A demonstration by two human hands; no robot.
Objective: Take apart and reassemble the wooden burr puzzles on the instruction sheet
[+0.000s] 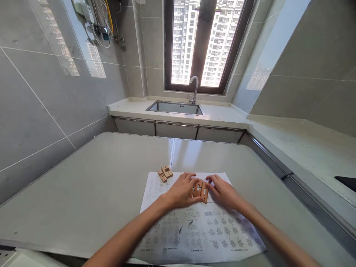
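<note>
Several flat brown wooden puzzle pieces with cut-out slots lie side by side on a printed paper sheet (189, 230). My left hand (184, 190) curves around their left side, thumb at the lower end and fingers at the upper end, hiding part of them. The middle brown wooden piece (198, 187) shows between its fingers and thumb. Against the edge of the rightmost brown wooden piece (204, 192) rest the bent fingertips and thumb of my right hand (222, 191). Beyond my left hand, light notched wooden blocks (167, 171) sit at the sheet's far left corner.
The sheet lies on a wide white table (83, 193) with a seam down its middle. Past the table's far edge is a counter with a steel sink (178, 107) and a tap (195, 89) under a window. A black object (346, 182) rests on the right counter.
</note>
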